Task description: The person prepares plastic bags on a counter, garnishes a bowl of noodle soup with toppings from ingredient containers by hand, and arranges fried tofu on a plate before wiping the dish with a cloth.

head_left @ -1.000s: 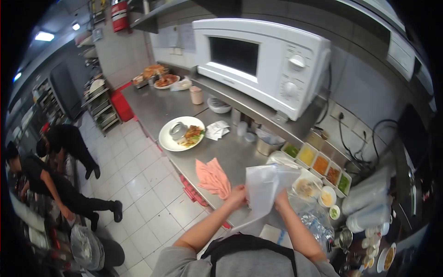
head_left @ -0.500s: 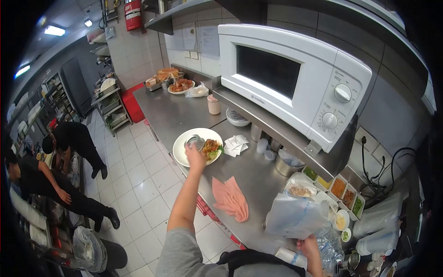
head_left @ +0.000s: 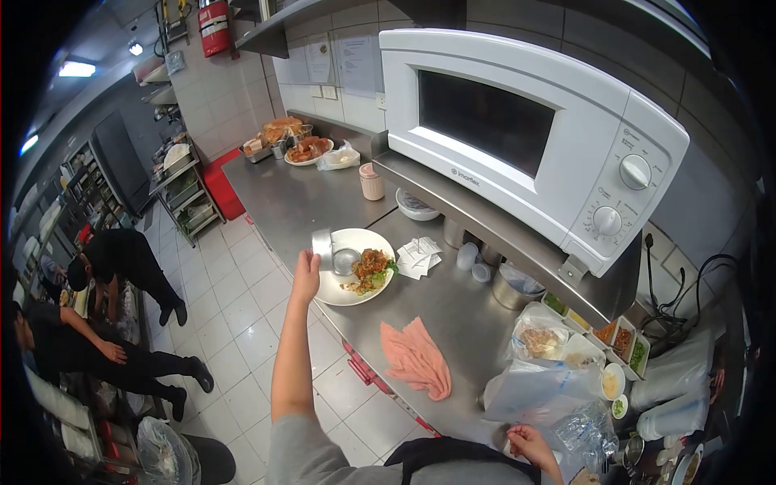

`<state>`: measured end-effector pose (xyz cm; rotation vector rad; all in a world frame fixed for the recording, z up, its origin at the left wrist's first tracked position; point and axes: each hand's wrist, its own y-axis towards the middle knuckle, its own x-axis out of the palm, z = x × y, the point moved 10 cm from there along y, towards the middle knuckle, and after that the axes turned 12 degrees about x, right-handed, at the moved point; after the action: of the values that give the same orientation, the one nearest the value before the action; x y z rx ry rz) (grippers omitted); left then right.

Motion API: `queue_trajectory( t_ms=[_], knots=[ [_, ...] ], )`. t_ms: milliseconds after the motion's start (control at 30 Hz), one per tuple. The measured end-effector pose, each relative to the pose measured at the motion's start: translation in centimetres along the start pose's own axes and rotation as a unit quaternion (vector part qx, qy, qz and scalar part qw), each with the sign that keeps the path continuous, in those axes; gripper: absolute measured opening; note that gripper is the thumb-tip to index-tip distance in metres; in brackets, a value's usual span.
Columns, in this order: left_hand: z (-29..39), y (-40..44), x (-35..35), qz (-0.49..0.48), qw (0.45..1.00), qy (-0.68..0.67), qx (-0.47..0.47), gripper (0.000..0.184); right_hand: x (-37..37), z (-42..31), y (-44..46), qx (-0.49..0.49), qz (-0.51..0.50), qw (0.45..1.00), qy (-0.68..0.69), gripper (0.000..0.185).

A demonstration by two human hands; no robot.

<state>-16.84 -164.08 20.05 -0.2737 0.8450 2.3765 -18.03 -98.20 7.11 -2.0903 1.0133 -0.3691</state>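
My left hand grips a small metal cup, tilted at the left rim of a white oval plate. A round metal dish sits on the plate, beside browned chopped food with green leaves. My right hand is at the counter's front edge, fingers curled together. A whitish item shows partly under it; what the fingers hold, if anything, I cannot make out. Beside that hand lie a plastic bag and crumpled clear plastic. A pink cloth lies between my hands.
A white microwave stands on a shelf over the counter. Paper slips lie right of the plate. Topping containers stand at the right. Two people in black bend at the left, near a bin.
My left hand has shifted left and tipped the cup, and the round dish on the plate now shows. My right hand has moved slightly left and down, and the plastic bag has sunk lower.
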Motion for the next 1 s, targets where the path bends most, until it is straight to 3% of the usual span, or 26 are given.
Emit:
queue_trajectory(
  t_ms=[33,67,100,167,200,267,367,400,433,467,533,567,600,633,700,800,1000],
  knots=[
    [1.1,-1.3,0.5,-0.019,0.999,-0.050,-0.001,0.036,0.0,0.0,0.3,0.002,0.005,1.000,-0.003,0.016],
    [3.3,-4.2,2.0,-0.018,0.977,-0.175,-0.116,0.042,-0.1,0.1,0.7,0.003,0.009,1.000,-0.007,0.016],
    [3.7,-6.6,5.0,-0.125,0.955,-0.220,-0.152,0.047,-0.2,0.1,0.9,0.005,0.013,1.000,-0.011,0.016],
    [9.1,-11.4,11.7,-0.241,0.824,-0.481,-0.177,0.046,-0.4,0.3,1.4,0.014,0.015,1.000,0.000,0.017],
    [9.1,-14.0,14.9,-0.254,0.769,-0.535,-0.239,0.045,-0.4,0.2,1.5,0.018,0.016,1.000,0.005,0.017],
    [8.5,-18.2,20.7,-0.327,0.734,-0.523,-0.285,0.048,-0.1,-0.6,1.1,0.020,0.028,0.999,0.001,0.017],
    [6.4,-20.1,24.7,-0.291,0.759,-0.446,-0.376,0.042,-0.3,-0.6,1.1,0.015,0.036,0.999,-0.005,0.017],
    [6.4,-18.1,23.9,-0.343,0.851,-0.301,-0.260,0.038,-0.4,-0.5,1.2,0.011,0.037,0.999,-0.007,0.017],
    [7.1,-15.5,22.7,-0.379,0.905,-0.143,-0.132,0.034,-0.6,-0.2,1.3,0.007,0.035,0.999,0.001,0.017],
    [8.2,-13.1,21.6,-0.398,0.917,0.023,0.001,0.031,-0.7,0.2,1.4,0.005,0.033,0.999,0.010,0.017],
    [6.7,-8.9,17.2,-0.224,0.964,-0.079,-0.120,0.018,-1.1,0.5,1.6,0.005,0.030,0.999,0.030,0.017],
    [9.3,-5.5,13.3,-0.104,0.992,0.032,0.066,0.013,-1.3,0.8,1.7,0.007,0.029,0.999,0.041,0.018],
    [7.8,-3.8,11.2,-0.035,0.991,0.062,0.111,0.011,-1.4,1.1,1.7,0.010,0.028,0.998,0.053,0.018],
    [7.5,-2.8,8.8,-0.006,0.984,0.162,0.077,0.011,-1.5,1.2,1.7,0.009,0.028,0.998,0.053,0.018],
    [4.4,-1.6,6.3,-0.033,0.949,0.314,0.014,0.010,-1.6,1.1,1.9,0.006,0.027,0.998,0.053,0.018],
    [1.6,-0.9,5.6,-0.074,0.914,0.398,0.029,0.009,-2.1,1.9,2.4,0.021,0.041,0.996,0.078,0.019],
    [1.2,-0.3,6.8,-0.170,0.892,0.403,0.115,0.009,-2.0,1.5,2.2,0.028,0.038,0.996,0.069,0.022]
  ],
)
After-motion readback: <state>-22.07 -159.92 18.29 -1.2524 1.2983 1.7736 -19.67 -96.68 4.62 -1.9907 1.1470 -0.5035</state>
